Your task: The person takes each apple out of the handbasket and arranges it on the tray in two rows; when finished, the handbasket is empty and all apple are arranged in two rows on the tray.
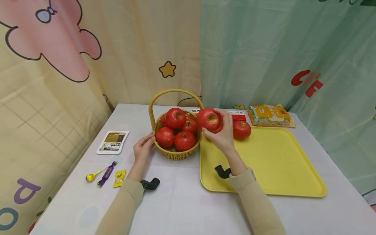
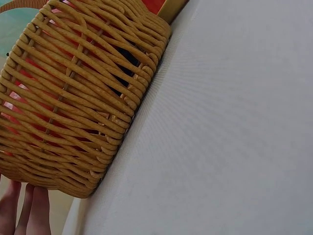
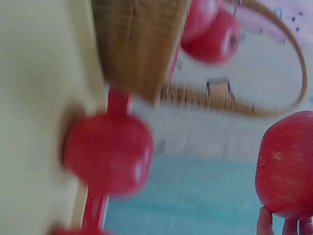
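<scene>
A wicker basket (image 1: 176,155) with a tall arched handle holds several red apples (image 1: 184,141). My left hand (image 1: 143,148) rests its fingertips on the basket's left side; in the left wrist view the fingers (image 2: 39,210) look straight against the wicker. My right hand (image 1: 222,136) grips a red apple (image 1: 208,119) between thumb and fingers, raised at the basket's right rim. In the right wrist view this apple (image 3: 286,166) is clear of the basket. Another apple (image 1: 242,130) sits on the yellow tray (image 1: 273,163), and one more is partly hidden behind my right hand.
A pasta-like bag (image 1: 271,116) and a red package (image 1: 237,115) lie behind the tray. At the left are a white-edged packet (image 1: 113,142), a lollipop (image 1: 90,177), a purple-wrapped candy (image 1: 107,174) and a yellow sachet (image 1: 119,178). Curtains hang behind the table.
</scene>
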### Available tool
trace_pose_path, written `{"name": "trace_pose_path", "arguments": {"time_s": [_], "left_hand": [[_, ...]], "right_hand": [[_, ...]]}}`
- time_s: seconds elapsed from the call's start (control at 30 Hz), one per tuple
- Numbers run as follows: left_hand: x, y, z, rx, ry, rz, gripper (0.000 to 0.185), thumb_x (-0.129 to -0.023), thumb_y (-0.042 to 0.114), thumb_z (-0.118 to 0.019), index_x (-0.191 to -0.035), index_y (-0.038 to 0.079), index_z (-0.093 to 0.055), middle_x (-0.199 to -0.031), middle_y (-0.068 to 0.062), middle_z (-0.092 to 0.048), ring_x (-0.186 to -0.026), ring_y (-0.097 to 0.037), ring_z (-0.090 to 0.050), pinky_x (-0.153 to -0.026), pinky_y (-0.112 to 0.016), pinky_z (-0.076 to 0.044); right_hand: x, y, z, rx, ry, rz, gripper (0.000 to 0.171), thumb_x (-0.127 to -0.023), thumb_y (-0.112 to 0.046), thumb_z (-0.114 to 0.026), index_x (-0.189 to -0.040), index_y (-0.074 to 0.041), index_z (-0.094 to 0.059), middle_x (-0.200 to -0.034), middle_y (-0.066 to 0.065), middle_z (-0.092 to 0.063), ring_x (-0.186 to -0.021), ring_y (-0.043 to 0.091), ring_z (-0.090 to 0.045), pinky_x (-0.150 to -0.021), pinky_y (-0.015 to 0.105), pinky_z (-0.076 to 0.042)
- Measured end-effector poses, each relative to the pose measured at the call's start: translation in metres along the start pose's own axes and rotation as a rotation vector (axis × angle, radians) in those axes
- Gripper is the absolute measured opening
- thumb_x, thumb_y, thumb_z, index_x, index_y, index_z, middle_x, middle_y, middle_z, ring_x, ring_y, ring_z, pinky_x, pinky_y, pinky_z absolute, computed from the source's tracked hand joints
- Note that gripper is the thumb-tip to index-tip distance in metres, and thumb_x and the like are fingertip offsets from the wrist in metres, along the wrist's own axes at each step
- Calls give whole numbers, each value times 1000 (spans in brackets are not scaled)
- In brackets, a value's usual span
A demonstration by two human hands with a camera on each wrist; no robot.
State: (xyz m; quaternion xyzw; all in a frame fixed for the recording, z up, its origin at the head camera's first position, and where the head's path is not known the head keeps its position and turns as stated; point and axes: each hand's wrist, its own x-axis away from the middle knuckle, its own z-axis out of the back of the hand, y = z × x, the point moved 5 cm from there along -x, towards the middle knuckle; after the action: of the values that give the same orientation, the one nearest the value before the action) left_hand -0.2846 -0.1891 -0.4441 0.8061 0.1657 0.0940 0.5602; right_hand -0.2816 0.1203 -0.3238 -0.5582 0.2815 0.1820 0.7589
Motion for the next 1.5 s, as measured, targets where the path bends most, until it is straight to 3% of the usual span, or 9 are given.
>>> {"name": "trace_pose_path", "arguments": {"time_s": [0.17, 0.27, 0.4, 0.53, 0.63, 0.93, 1.23, 1.5], "left_hand": [[2, 2, 0, -4, 15, 9, 31, -84, 2, -68, -111, -11, -62, -114, -3, -66, -95, -10, -63, -82, -28, -55], [4, 4, -1, -7, 17, 9, 32, -85, 1, -67, -113, -13, -60, -113, -2, -67, -96, -9, -63, -82, -27, -55], [4, 4, -2, -4, 14, 8, 32, -84, 0, -67, -113, -13, -60, -109, 2, -68, -95, -9, -63, -82, -27, -55], [3, 3, -2, -2, 16, 7, 30, -84, 1, -67, -111, -11, -62, -106, 4, -69, -93, -9, -64, -81, -27, -55], [3, 2, -1, -2, 21, 6, 28, -84, 1, -67, -110, -11, -63, -106, 3, -69, -92, -9, -64, -81, -27, -55], [3, 1, -1, -2, 15, 7, 26, -85, 1, -67, -109, -8, -65, -106, 4, -68, -94, -9, -64, -83, -28, -55], [3, 3, -3, -13, 8, 9, 31, -85, 2, -67, -113, -12, -61, -113, -2, -67, -98, -9, -62, -83, -27, -55], [3, 2, -3, -8, 5, 7, 30, -85, 2, -66, -112, -11, -62, -118, -5, -65, -100, -10, -62, -84, -27, -54]], "right_hand": [[-16, 14, 64, 58, 125, -48, 67, -68, -6, -81, -127, -10, -49, -127, 5, -43, -114, 17, -43, -88, 32, -48], [-17, 32, 103, 133, 182, -138, 68, -71, -8, -79, -130, -11, -46, -130, 3, -41, -117, 15, -41, -92, 31, -47], [-13, 67, 151, 232, 239, -334, 69, -76, -14, -76, -136, -16, -40, -137, 3, -36, -123, 17, -36, -99, 34, -44], [-7, 104, 182, 236, 256, -537, 69, -82, -19, -72, -140, -17, -35, -143, 5, -32, -128, 20, -32, -104, 34, -39], [-6, 124, 192, 253, 223, -615, 70, -84, -22, -70, -142, -13, -32, -144, 9, -32, -130, 24, -30, -107, 38, -37], [-6, 154, 193, 316, 24, -638, 75, -86, -27, -69, -143, -5, -26, -145, 21, -23, -131, 37, -25, -109, 50, -31], [-4, 170, 192, 295, -20, -680, 76, -85, -23, -69, -143, -1, -25, -144, 25, -25, -129, 39, -27, -109, 51, -30], [-6, 175, 192, 252, -69, -728, 82, -86, -30, -68, -148, -4, -21, -148, 24, -23, -132, 40, -26, -111, 50, -26]]}}
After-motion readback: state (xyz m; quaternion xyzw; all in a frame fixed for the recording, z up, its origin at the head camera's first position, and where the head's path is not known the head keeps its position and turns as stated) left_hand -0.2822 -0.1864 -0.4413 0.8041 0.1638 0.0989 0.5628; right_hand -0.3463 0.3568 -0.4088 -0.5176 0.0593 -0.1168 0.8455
